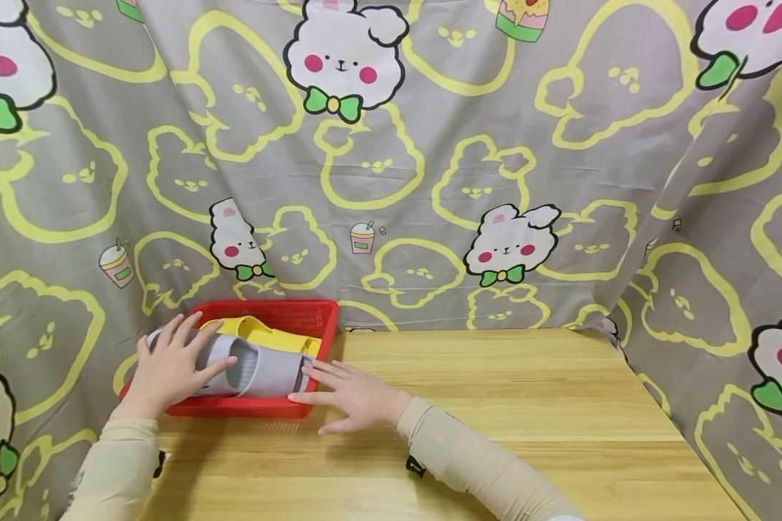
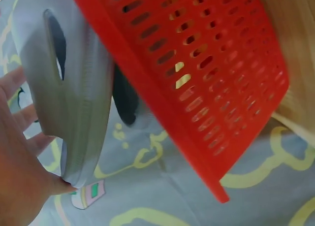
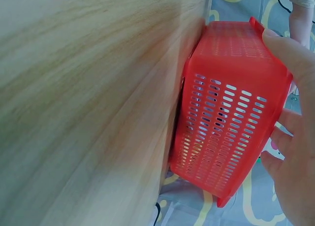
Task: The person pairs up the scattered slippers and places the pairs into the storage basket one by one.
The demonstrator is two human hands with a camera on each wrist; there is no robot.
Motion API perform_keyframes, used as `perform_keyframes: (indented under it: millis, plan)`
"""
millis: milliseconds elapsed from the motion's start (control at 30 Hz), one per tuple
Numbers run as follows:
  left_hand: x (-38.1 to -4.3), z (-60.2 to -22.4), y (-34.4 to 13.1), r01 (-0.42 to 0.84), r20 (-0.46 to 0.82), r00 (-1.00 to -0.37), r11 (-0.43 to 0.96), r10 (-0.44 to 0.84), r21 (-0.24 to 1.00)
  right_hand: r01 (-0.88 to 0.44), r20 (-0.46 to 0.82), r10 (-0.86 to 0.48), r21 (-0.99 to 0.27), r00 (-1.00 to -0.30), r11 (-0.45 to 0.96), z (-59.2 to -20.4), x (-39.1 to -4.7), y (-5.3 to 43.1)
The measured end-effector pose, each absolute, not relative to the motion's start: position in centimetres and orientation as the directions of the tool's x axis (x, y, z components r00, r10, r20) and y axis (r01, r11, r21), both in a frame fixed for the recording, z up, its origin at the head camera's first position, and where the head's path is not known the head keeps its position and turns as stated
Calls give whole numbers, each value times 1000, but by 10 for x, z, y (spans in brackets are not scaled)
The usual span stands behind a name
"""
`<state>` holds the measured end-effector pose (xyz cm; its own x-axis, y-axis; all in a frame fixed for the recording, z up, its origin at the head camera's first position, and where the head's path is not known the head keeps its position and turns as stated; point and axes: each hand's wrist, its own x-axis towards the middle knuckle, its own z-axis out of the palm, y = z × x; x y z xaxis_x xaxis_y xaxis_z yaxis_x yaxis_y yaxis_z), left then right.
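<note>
A red perforated basket (image 1: 247, 407) sits at the left back of the table. A grey slipper (image 1: 275, 375) lies across its top, beside a yellow slipper (image 1: 280, 339) at the back; the left end of the grey one is partly covered by my left hand (image 1: 169, 367). The fingers of that hand are spread and fairly straight, with the thumb over the slipper. My right hand (image 1: 360, 398) reaches the basket's right side, fingers extended over the rim. In the right wrist view its thumb touches the rim near a corner.
The wooden table (image 1: 495, 405) stretches to the right of the basket. A patterned grey cloth (image 1: 423, 174) hangs close behind the basket and along both sides. Small black wrist-camera parts (image 1: 415, 465) show under the sleeves.
</note>
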<state>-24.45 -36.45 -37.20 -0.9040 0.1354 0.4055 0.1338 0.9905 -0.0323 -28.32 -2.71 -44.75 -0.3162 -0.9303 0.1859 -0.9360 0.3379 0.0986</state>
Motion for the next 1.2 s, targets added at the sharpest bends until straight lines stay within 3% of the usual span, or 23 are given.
perform_keyframes:
  millis: [1200]
  plan:
    - [-260, -405, -392, 103, 398, -916, 988, 50, 112, -943, 145, -943, 106, -300, 316, -441, -283, -39]
